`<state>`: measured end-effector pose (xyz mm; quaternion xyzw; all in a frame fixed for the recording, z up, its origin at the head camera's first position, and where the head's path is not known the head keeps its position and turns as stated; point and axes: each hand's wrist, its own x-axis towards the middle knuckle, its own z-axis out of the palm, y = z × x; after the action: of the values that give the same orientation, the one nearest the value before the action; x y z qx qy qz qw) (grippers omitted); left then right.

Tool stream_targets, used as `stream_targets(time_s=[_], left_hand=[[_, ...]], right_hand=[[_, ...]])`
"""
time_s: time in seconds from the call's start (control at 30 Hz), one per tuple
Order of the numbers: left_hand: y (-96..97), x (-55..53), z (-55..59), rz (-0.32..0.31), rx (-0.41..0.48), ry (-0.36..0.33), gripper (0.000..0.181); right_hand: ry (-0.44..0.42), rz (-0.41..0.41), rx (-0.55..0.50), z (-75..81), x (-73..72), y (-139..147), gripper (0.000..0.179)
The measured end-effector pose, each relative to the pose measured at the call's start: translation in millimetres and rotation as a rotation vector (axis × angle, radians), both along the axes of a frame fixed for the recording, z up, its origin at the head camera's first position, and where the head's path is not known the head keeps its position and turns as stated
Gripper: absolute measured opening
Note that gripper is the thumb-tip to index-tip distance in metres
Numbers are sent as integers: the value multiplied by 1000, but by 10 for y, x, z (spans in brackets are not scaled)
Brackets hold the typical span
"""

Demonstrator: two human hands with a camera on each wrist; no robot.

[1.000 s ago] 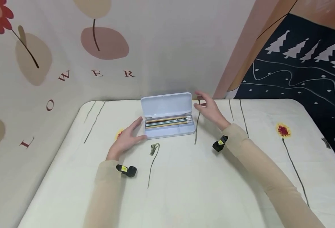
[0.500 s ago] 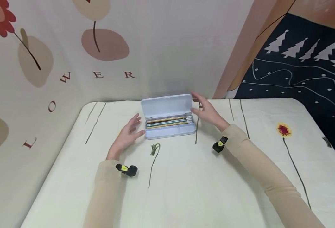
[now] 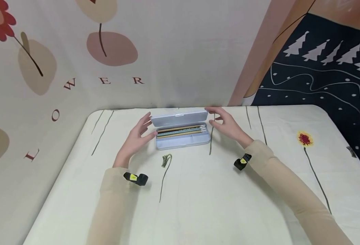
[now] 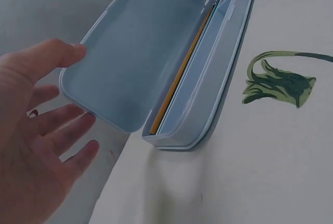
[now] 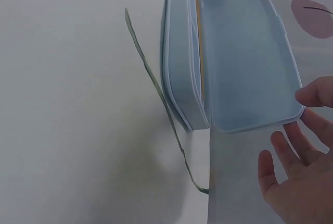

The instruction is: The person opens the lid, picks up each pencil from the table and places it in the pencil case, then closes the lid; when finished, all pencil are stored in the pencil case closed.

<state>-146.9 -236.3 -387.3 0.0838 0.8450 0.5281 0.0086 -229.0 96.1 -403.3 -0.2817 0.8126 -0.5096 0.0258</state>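
A pale blue pencil case (image 3: 183, 140) lies on the white cloth. Its hinged lid (image 3: 180, 118) leans forward over the tray, raised. Several pencils (image 3: 181, 131), yellow and teal with white ends at the right, lie side by side in the back compartment. My left hand (image 3: 134, 141) is at the lid's left corner with fingers loosely spread; in the left wrist view its thumb (image 4: 73, 54) meets the lid's edge. At the opposite corner, my right hand (image 3: 227, 126) has its fingertips at the lid's edge, thumb apart from the fingers. In the right wrist view, fingers pass behind the lid.
The tablecloth (image 3: 198, 197) carries printed flowers and thin stems, flat on its surface. Directly behind the case rises a light wall hanging (image 3: 180, 51) with printed letters. A dark cloth with white trees (image 3: 321, 78) hangs at the right.
The lid has tipped forward and down from nearly upright. My left hand has shifted up from the tray's left end to the lid's corner; my right fingertips have come down with the lid.
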Motion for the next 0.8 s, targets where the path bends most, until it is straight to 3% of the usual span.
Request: stream_targets(time_s=[0.13,0.23,0.33,0.53,0.63,0.8], left_hand=[[-67,-16,-107,2,-30,34,59],[-82,12,-108,8,-49,26,48],[-59,61,-60,3,-37,25,39],[31,203,104,-21,14,28,29],[32,232,79,-22,36,22,26],[34,255,-2,-14,61,18,24]], right_hand=[[-41,0,-12,206,200,-6,39],[-63,0,2,332,326,-7,35],[-78,-2,11,326,371,14,32],[-89,8,-46,25,296,70,26],[-110,-2,-66,-128,259,96,23],[-134,-43,-75,-220,295,94,20]])
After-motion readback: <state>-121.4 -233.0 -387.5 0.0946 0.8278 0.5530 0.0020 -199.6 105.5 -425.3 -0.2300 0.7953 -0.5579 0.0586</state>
